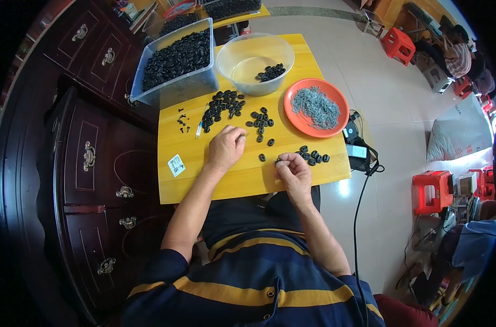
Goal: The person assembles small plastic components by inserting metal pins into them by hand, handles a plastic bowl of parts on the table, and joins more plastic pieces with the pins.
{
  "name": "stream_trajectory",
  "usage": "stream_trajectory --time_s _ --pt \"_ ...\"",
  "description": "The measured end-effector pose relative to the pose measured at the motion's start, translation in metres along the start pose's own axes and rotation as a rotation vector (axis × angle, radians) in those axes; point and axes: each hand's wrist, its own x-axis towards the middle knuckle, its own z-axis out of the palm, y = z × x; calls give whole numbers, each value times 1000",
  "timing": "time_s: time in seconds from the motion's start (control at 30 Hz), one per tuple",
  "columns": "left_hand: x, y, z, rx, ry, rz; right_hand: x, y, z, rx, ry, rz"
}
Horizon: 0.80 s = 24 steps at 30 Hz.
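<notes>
My left hand (227, 147) rests low over the yellow table, fingers curled together; what they hold, if anything, is hidden. To its right, my right hand (295, 174) pinches a small black oval piece (278, 160) between thumb and forefinger. Beside its knuckles lies a cluster of black oval pieces (312, 156), each with small holes. More loose black ovals (260, 121) are scattered ahead of the hands, and a larger group (222, 107) lies beyond my left hand. An orange-red plate (290, 115) holds a heap of thin grey metal pieces, perhaps screws.
A blue-tinted bin (177, 90) full of black parts and a clear round tub (226, 73) with a few stand at the back. Left are small black bits (182, 121) and a white label (176, 165). Dark drawers (87, 152) border the left; a cable (358, 212) hangs right.
</notes>
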Motion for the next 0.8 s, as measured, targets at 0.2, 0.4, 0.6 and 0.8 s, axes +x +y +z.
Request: stream_trajectory --time_s 0.2,0.4,0.6,0.8 --pt "9 11 11 46 15 -8 -1 -1 0 8 -12 -12" --pt "16 14 19 39 66 5 -2 -2 1 19 -10 -1" --pt "6 5 13 -121 86 -27 -2 -2 -1 5 -13 24" --pt "1 -3 8 -239 89 -31 -2 -2 -1 7 -24 12"
